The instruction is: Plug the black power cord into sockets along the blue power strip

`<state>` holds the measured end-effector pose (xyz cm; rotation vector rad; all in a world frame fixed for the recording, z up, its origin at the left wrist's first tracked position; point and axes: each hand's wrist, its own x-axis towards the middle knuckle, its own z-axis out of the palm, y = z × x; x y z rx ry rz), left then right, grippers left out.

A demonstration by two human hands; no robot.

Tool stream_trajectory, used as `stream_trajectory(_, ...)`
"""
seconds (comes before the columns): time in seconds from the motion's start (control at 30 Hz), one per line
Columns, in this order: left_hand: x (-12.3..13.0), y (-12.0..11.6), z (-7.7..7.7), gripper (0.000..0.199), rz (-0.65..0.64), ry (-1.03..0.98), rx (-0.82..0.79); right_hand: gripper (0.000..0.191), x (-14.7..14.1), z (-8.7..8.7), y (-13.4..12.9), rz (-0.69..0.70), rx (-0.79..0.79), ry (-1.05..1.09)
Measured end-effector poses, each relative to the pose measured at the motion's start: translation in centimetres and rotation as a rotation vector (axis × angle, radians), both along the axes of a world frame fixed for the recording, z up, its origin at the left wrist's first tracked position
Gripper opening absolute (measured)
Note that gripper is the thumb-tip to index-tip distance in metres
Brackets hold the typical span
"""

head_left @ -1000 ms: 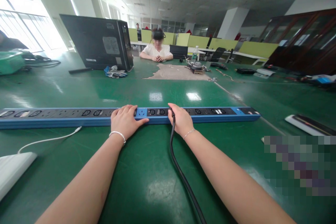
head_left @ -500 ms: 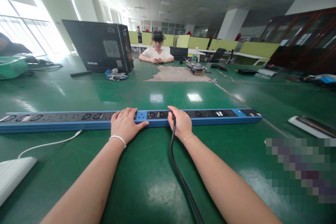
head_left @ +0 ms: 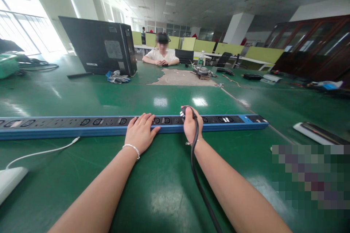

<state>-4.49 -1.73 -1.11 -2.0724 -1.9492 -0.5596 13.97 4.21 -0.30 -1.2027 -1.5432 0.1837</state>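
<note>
A long blue power strip (head_left: 104, 130) with a row of black sockets lies across the green table. My left hand (head_left: 140, 131) rests on its middle, fingers over the top and thumb apart along the front edge. Over the strip, to the right, my right hand (head_left: 193, 127) grips a black plug (head_left: 188, 111), its metal prongs showing and pointing left, clear of the sockets. From the plug a black cable (head_left: 197, 174) hangs down and runs toward the bottom edge.
A black computer case (head_left: 101, 47) and gloves (head_left: 118, 76) stand at the back left. Across the table (head_left: 164, 98) sits a person (head_left: 162, 56). A white cable (head_left: 43, 151) lies front left, a white-and-black device (head_left: 319, 133) at right.
My right hand has lifted off the strip and turned, so the plug's prongs now show. My left hand has slid right along the strip. The view has shifted slightly.
</note>
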Motion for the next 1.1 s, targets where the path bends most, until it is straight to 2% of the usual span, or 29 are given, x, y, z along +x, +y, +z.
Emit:
stream_trajectory(0.07,0.0,0.0,0.0,0.053,-0.003,-0.007,0.005,0.044,1.1,0.7,0.3,0.011,0.082,0.029)
stream_trajectory(0.13,0.0,0.0,0.0,0.053,-0.003,-0.014,0.007,0.037,2.5,1.4,0.5,-0.055,0.144,-0.053)
stream_trajectory(0.23,0.0,0.0,0.1,0.053,0.000,-0.018,0.012,0.037,5.1,2.3,0.8,-0.081,0.099,-0.066)
stream_trajectory(0.33,0.0,0.0,0.1,0.052,-0.001,-0.023,0.010,0.027,7.6,3.0,1.1,0.014,0.045,-0.057)
stream_trajectory(0.43,0.0,0.0,0.1,0.053,-0.004,-0.027,0.004,0.024,10.2,3.7,1.2,0.127,-0.124,-0.003)
stream_trajectory(0.53,0.0,0.0,0.2,0.052,-0.005,-0.036,-0.006,0.041,12.4,4.4,0.8,0.282,-0.386,0.150)
stream_trajectory(0.63,0.0,0.0,0.1,0.052,-0.005,-0.043,-0.005,0.049,13.9,5.3,0.1,0.354,-0.558,0.330)
stream_trajectory(0.77,-0.1,0.1,0.0,0.052,-0.011,-0.056,0.007,0.035,14.8,6.8,-0.5,0.403,-0.669,0.661)
stream_trajectory(0.87,-0.2,0.2,-0.2,0.053,-0.021,-0.052,0.013,0.016,15.0,7.6,-0.2,0.293,-0.731,0.803)
stream_trajectory(0.97,-0.2,0.3,-0.2,0.053,-0.024,-0.042,0.025,0.019,14.7,7.7,0.3,0.121,-0.742,0.642)
stream_trajectory(1.1,-0.2,0.3,-0.2,0.053,-0.022,-0.042,0.034,0.023,14.0,7.6,0.6,-0.002,-0.837,0.155)
